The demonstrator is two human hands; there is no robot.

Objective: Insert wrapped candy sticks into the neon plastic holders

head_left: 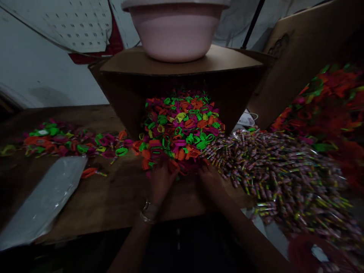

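Observation:
A heap of bright plastic toy watches [182,117], orange, green, magenta and yellow, spills from an open-fronted cardboard box [239,87] onto the table. At the heap's front edge, my left hand [162,180] has its thumb and fingers closed about an orange toy watch [173,166]; the picture is dark there. My right hand [210,178] reaches in from the other side, its fingertips among magenta and orange pieces. Shadow and blur hide whether those fingers grip anything. Right of that hand lies a large pile of thin clear-wrapped sticks [273,163].
A pink basin [176,32] stands on the box. More toy watches [68,140] are strewn along the left of the wooden table [108,204], behind a clear plastic bag [48,201]. Another colourful heap [335,102] rises at right by a cardboard flap [301,45].

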